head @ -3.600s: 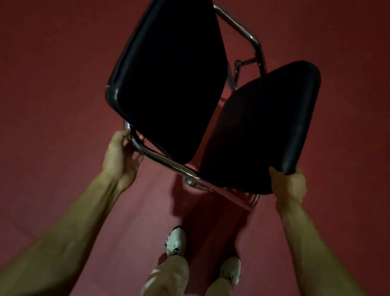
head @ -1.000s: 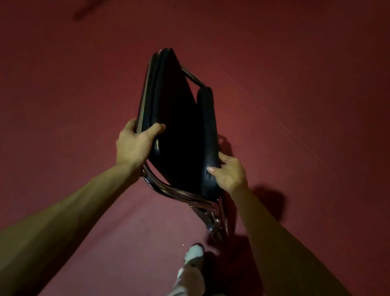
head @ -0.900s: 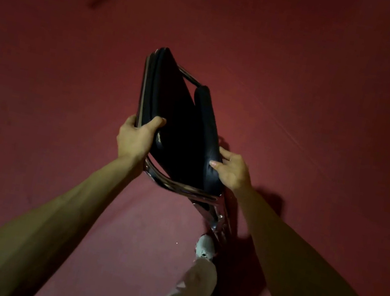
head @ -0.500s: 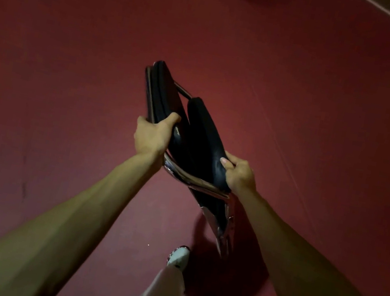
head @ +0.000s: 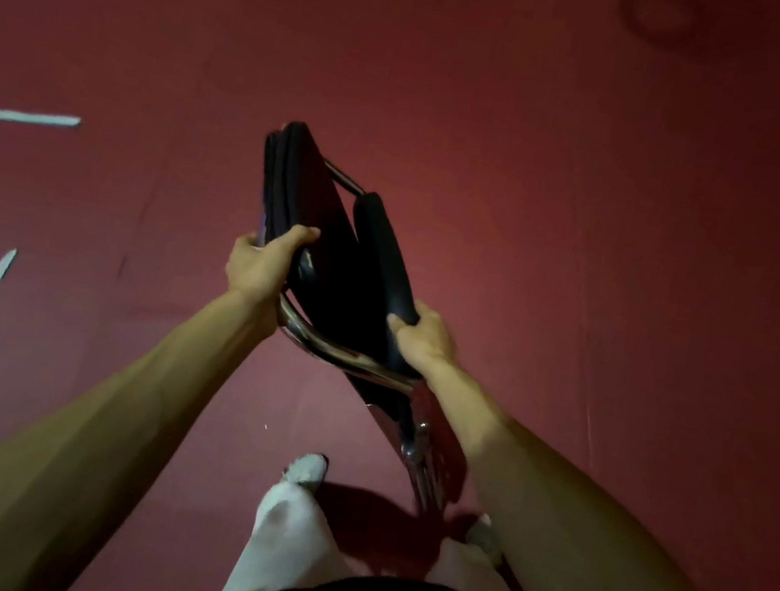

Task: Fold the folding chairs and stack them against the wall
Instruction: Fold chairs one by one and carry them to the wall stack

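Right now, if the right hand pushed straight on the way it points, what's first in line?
The black pad of the folded chair, which the right hand grips; no gap between them. Depth beyond is unclear.

Folded black chair carried over a red floor

The left hand grips the folding chair at its padded edge; the right hand grips the other black pad. A chrome frame curves between them; white shoes show below.
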Demonstrator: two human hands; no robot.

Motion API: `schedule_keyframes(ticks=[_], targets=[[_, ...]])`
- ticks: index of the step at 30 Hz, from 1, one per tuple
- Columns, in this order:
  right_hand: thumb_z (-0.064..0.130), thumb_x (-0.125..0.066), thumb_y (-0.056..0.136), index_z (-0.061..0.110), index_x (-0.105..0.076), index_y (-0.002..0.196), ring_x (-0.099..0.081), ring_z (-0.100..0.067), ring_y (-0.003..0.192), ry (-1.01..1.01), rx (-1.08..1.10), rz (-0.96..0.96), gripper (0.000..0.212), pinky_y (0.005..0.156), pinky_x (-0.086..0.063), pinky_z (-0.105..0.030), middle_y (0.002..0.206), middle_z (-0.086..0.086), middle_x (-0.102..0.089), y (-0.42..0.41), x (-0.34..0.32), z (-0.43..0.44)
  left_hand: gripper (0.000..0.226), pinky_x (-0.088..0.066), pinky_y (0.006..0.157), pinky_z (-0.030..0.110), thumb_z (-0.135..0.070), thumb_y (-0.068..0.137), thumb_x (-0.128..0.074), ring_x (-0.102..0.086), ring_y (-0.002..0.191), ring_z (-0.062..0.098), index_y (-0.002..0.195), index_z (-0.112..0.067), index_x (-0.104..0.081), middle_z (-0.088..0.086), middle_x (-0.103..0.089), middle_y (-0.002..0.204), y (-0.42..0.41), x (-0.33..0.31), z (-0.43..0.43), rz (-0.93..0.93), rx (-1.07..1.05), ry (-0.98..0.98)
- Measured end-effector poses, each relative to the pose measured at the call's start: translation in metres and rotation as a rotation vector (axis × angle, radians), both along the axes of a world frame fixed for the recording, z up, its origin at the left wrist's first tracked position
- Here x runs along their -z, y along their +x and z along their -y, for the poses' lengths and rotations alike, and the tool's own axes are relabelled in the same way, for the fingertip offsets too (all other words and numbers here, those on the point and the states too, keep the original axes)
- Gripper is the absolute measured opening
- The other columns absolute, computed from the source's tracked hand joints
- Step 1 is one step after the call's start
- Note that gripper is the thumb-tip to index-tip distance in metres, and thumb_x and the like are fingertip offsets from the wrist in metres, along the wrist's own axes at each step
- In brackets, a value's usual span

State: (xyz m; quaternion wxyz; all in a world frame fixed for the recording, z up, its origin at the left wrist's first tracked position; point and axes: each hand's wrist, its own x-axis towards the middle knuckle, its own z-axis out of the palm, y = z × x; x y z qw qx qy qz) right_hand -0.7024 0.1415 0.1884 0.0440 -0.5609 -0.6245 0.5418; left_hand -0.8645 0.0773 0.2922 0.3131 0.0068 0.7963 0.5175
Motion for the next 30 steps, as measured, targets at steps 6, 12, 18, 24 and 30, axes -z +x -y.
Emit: schedule_keyframes(ticks=[6, 12, 18, 24, 30], targets=[[0.02, -0.059, 0.093, 0.019, -0.053, 0.134, -0.061, -0.03, 0.107, 0.011, -0.204, -0.032, 0.042, 0.076, -0.041, -0.025, 0.12, -0.01, -0.065, 0.063, -0.002, -0.009, 0.085, -0.059, 0.08, 0.039, -0.047, 0.049, -0.082, -0.07, 0.088, 0.024, 0.119, -0.004, -0.058, 0.012, -0.071, 0.105, 0.087, 0.002, 0.023, -0.014, -0.203, 0.001], [0.014, -0.06, 0.091, 0.018, -0.053, 0.134, -0.061, -0.031, 0.103, 0.043, -0.351, -0.017, 0.044, 0.073, -0.038, -0.024, 0.116, -0.012, -0.066, 0.091, -0.003, -0.001, 0.065, -0.053, 0.077, 0.036, -0.047, 0.072, -0.08, -0.064, 0.095, 0.026, 0.11, -0.003, -0.052, 0.011, -0.063, 0.107, 0.145, 0.004, 0.064, -0.026, -0.294, -0.172], [0.012, -0.05, 0.097, 0.027, -0.04, 0.145, -0.053, -0.029, 0.108, 0.068, -0.404, 0.035, 0.051, 0.083, -0.036, -0.025, 0.127, -0.01, -0.043, 0.123, 0.011, 0.037, 0.039, -0.055, 0.056, 0.029, -0.045, 0.074, -0.08, -0.066, 0.062, 0.02, 0.083, -0.009, -0.065, 0.006, -0.069, 0.074, 0.199, -0.011, 0.119, 0.105, -0.306, -0.224], [0.027, -0.059, 0.094, 0.024, -0.043, 0.142, -0.031, -0.034, 0.135, 0.085, -0.313, 0.125, 0.051, 0.11, -0.032, -0.045, 0.147, -0.015, -0.024, 0.192, 0.014, 0.056, 0.02, -0.048, 0.041, 0.022, -0.028, 0.079, -0.077, -0.064, 0.048, 0.012, 0.086, -0.014, -0.065, 0.002, -0.067, 0.067, 0.298, 0.009, 0.138, 0.225, -0.468, -0.073], [0.036, -0.068, 0.083, 0.01, -0.033, 0.143, -0.027, -0.038, 0.137, -0.067, -0.126, 0.276, 0.074, 0.11, -0.031, -0.051, 0.148, -0.019, -0.023, 0.262, 0.021, 0.061, 0.017, -0.057, 0.052, 0.034, -0.025, 0.077, -0.077, -0.063, 0.048, 0.015, 0.084, -0.014, -0.067, 0.006, -0.068, 0.068, 0.38, 0.029, 0.146, 0.331, -0.556, 0.022]])
